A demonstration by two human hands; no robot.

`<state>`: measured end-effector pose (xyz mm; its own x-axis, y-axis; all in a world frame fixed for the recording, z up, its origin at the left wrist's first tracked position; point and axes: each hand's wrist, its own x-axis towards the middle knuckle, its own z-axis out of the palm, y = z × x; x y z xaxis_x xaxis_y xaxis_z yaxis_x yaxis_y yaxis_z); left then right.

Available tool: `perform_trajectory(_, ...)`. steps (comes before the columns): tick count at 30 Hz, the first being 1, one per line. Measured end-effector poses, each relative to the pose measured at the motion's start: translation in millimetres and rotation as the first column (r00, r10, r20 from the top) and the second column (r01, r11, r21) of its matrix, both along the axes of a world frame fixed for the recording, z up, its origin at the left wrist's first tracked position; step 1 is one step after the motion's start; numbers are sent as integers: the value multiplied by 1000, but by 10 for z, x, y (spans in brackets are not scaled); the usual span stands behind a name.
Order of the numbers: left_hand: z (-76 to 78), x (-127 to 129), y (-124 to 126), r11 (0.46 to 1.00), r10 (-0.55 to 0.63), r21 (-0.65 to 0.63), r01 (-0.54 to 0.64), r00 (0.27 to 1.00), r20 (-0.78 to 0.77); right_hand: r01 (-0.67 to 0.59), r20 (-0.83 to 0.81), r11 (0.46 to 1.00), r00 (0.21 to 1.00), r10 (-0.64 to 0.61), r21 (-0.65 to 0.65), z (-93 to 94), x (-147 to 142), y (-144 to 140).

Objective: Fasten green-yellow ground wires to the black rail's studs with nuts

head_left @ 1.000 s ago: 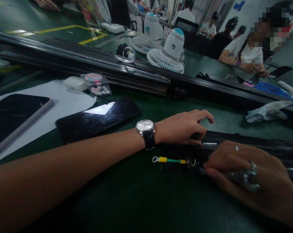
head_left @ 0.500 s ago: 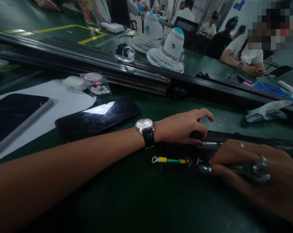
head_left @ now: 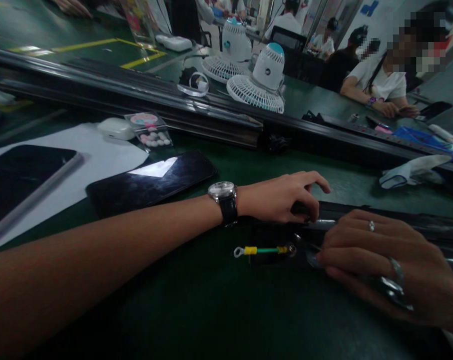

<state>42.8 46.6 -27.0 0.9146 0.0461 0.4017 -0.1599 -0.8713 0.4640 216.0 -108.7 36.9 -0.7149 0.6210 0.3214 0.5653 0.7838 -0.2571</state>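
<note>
My right hand (head_left: 391,265) is closed around a wrench (head_left: 397,294), its metal end showing beneath my fingers; the other end is blurred near the bolt. A short green wire (head_left: 267,250) with yellow sleeves and a ring terminal at each end lies over the dark bar (head_left: 384,212); its right ring sits around a bolt (head_left: 292,250). My left hand (head_left: 282,196), below a wristwatch (head_left: 222,191), holds the bar's far edge between thumb and bent forefinger, with the outer fingers stretched out. Their contact with the bar is partly hidden.
Two phones (head_left: 151,182) (head_left: 23,185), white paper (head_left: 87,145), an earbud case (head_left: 116,128) and a packet of beads (head_left: 154,136) lie left. Long black profiles (head_left: 211,112) cross behind, with two white fans (head_left: 269,70) beyond. A glove (head_left: 414,170) lies right; people sit farther back.
My right hand has turned with the wrench, so less of its near end shows. My left hand has shifted very slightly. A person across the table has moved their hands.
</note>
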Motion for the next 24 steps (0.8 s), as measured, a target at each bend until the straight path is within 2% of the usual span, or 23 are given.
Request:
perform_trajectory(3, 1, -4, -1, 1000, 9, -25, -8, 1000, 13, 31, -27, 999, 999, -31, 8, 45, 11, 1)
perform_trajectory(8, -26, 1, -11, 998, 65, -21, -63, 994, 93, 288, -44, 957, 957, -286, 43, 44, -73, -67)
perform_trajectory(10, -27, -2, -14, 997, 72, 5, -73, 991, 113, 337, -69, 940, 941, -333, 60, 21, -106, -94)
perform_trajectory(13, -12, -11, -24, 994, 79, 69, -87, 991, 104, 360, -126, 931, 928, -352, 56, -8, -134, -104)
perform_trajectory(17, 22, -2, -45, 979, 90, 185, -91, 996, 10, 342, -198, 938, 925, -325, 56, -21, -151, -73)
perform_trajectory(24, 135, 54, -50, 941, 140, 314, -124, 990, -29, 336, -215, 938, 926, -311, 89, -77, -214, -29)
